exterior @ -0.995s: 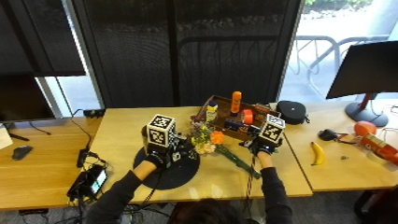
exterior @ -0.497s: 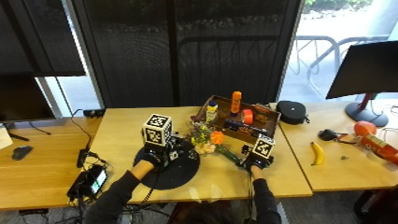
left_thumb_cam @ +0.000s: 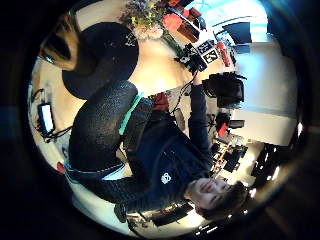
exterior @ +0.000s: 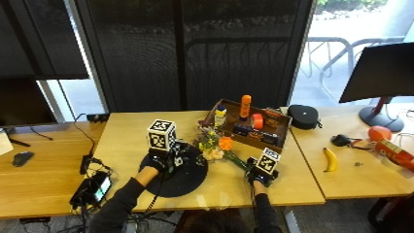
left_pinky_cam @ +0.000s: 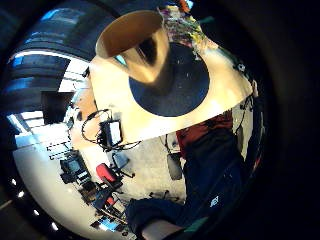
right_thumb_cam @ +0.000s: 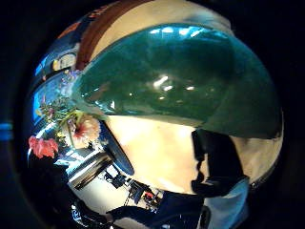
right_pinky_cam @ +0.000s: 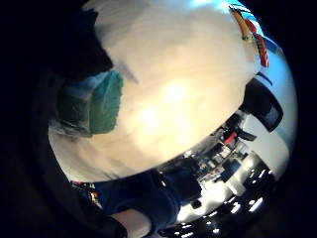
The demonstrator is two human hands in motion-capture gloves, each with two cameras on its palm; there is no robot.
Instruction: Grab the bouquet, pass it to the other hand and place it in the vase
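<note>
— Where was the bouquet (exterior: 216,145)?

— Lying on the wooden surface (exterior: 129,141), blooms beside the round black mat (exterior: 184,177). My right hand (exterior: 262,175) was at its glossy green wrapped stem end; I could not tell how those fingers stood.

— The vase (left_pinky_cam: 142,50)?

— A tapered golden cone on the mat, hidden behind my left hand (exterior: 162,160), its grip unclear.

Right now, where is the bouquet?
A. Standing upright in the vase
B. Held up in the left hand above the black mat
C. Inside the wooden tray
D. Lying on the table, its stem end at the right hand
D: in the outside view the bouquet lies on the table beside the black mat, its green wrapped stems running down to the right hand.
</note>
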